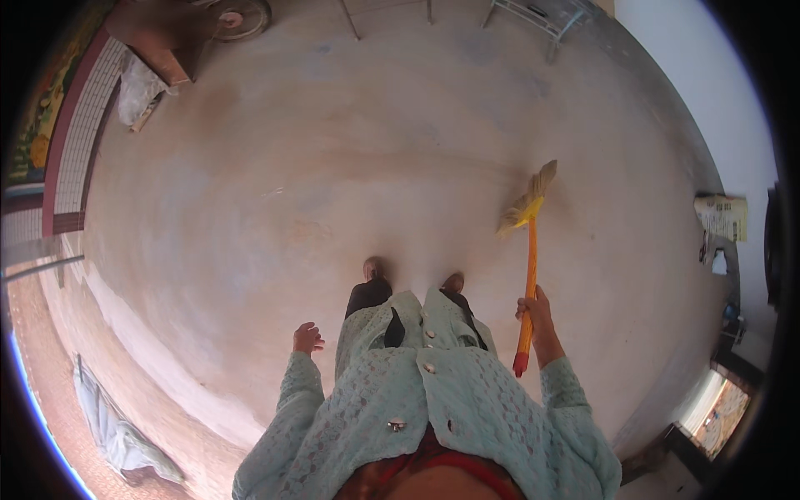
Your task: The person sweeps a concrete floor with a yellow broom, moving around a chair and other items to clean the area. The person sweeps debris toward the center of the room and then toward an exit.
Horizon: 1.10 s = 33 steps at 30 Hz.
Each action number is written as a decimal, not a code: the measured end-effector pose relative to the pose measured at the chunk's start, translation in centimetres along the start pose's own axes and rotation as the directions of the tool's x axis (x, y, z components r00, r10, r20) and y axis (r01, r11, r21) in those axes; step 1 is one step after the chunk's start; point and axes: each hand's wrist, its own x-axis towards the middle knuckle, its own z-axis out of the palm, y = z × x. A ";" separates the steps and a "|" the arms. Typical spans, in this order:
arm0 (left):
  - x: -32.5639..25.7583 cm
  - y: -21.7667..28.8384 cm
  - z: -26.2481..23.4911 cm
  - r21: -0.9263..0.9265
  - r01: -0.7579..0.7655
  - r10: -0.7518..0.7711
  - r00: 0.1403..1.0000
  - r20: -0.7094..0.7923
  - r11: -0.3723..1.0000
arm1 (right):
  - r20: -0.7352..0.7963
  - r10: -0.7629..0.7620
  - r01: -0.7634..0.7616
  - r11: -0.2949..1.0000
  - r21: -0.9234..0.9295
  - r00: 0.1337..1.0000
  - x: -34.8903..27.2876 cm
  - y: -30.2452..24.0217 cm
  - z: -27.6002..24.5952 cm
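Containers first: there's a white bottle [719, 262] by the wall, well off to the right of the right fingers, and I can't tell what's in it. Way ahead and left of the left fingers is a brown cart [171, 58], too blurry to see inside, with crumpled clear plastic [140, 90] next to it.

The right hand [537, 312] has its fingers wrapped around the broom [532, 258]. Shiny orange handle, red end sticking out behind the fingers, yellow collar and a fan of tan straw bristles out in front. Can't tell if they're touching the floor. The left hand [308, 337] is holding nothing, fingers loosely bent and a bit apart. Cardigan [358, 417] is pale green, holey knit.

Floor [317, 183] under both hands is smooth, brownish and patchy. White wall [708, 92] curves up far right of the right fingers, and a greyish cloth [125, 433] lies left of and behind the left ones.
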 end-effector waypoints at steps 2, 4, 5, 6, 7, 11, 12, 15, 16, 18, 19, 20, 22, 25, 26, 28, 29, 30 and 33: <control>0.6 -1.7 -1.3 -0.044 0.019 -0.021 0.999 -0.046 0.999 | 0.083 -0.004 0.004 1.000 0.003 0.997 -3.1 -1.2 3.3; 1.8 -4.0 -2.0 -0.120 0.045 -0.055 0.995 -0.080 0.992 | 0.200 0.026 -0.036 0.998 0.046 0.980 -4.3 -2.1 5.8; 2.4 -5.0 -2.5 -0.153 0.059 -0.074 0.993 -0.095 0.987 | 0.274 0.054 -0.079 0.994 0.078 0.960 -4.5 -2.5 6.9; 2.7 -5.3 -2.7 -0.165 0.083 -0.096 0.993 -0.071 0.983 | 0.340 0.080 -0.124 0.986 0.108 0.937 -4.7 -2.7 7.9; 2.6 -5.5 -2.5 -0.177 0.106 -0.116 0.992 -0.050 0.979 | 0.392 0.104 -0.156 0.982 0.104 0.914 -4.7 -2.8 9.2; 2.6 -4.5 -2.0 -0.185 0.135 -0.135 0.991 0.009 0.973 | 0.627 0.179 -0.269 0.962 0.050 0.758 -2.3 -2.3 16.1; 2.7 -4.9 -1.9 -0.191 0.130 -0.131 0.991 0.006 0.973 | 0.688 0.198 -0.303 0.952 0.033 0.698 -0.9 -1.7 18.3; 0.5 -4.0 -1.8 -0.178 0.107 -0.116 0.992 -0.045 0.978 | 0.777 0.275 -0.329 0.940 -0.092 0.567 4.2 1.3 25.2; -0.5 -3.9 -1.9 -0.204 0.102 -0.117 0.991 -0.062 0.974 | 0.790 0.296 -0.370 0.924 -0.094 0.537 6.2 3.0 27.6; -2.5 -3.9 -2.7 -0.237 0.088 -0.115 0.988 -0.102 0.968 | 0.794 0.309 -0.384 0.917 -0.104 0.523 10.3 5.7 31.2; -3.8 -4.1 -3.1 -0.258 0.067 -0.102 0.987 -0.124 0.964 | 0.786 0.305 -0.360 0.926 -0.113 0.538 12.0 6.9 32.7; -4.8 -4.3 -3.4 -0.244 0.090 -0.126 0.983 -0.133 0.965 | 0.775 0.302 -0.335 0.934 -0.124 0.555 13.2 7.5 33.9; -5.8 -3.8 -3.8 -0.213 0.127 -0.157 0.979 -0.132 0.969 | 0.660 0.287 -0.325 0.943 -0.068 0.694 15.3 7.3 34.3; -7.2 -5.0 -3.2 -0.205 0.191 -0.218 0.969 -0.117 0.960 | 0.571 0.269 -0.382 0.920 0.085 0.776 18.1 6.3 29.1; -6.5 -5.6 -2.9 -0.208 0.214 -0.241 0.964 -0.113 0.954 | 0.551 0.272 -0.369 0.927 0.071 0.789 19.1 5.8 25.9; -5.6 -5.0 -1.8 -0.185 0.237 -0.258 0.961 -0.103 0.954 | 0.528 0.256 -0.371 0.921 0.122 0.809 19.6 4.9 19.2; -5.0 -4.6 -1.0 -0.187 0.219 -0.237 0.968 -0.079 0.957 | 0.375 0.222 -0.308 0.933 0.188 0.900 18.0 3.4 17.1; -4.1 -4.1 -0.5 -0.179 0.199 -0.212 0.976 -0.054 0.963 | 0.327 0.186 -0.241 0.961 0.136 0.926 17.5 2.4 14.4; -2.3 -1.0 0.6 -0.163 0.135 -0.140 0.990 -0.021 0.977 | 0.118 0.169 -0.186 0.971 0.150 0.978 16.8 -0.3 8.0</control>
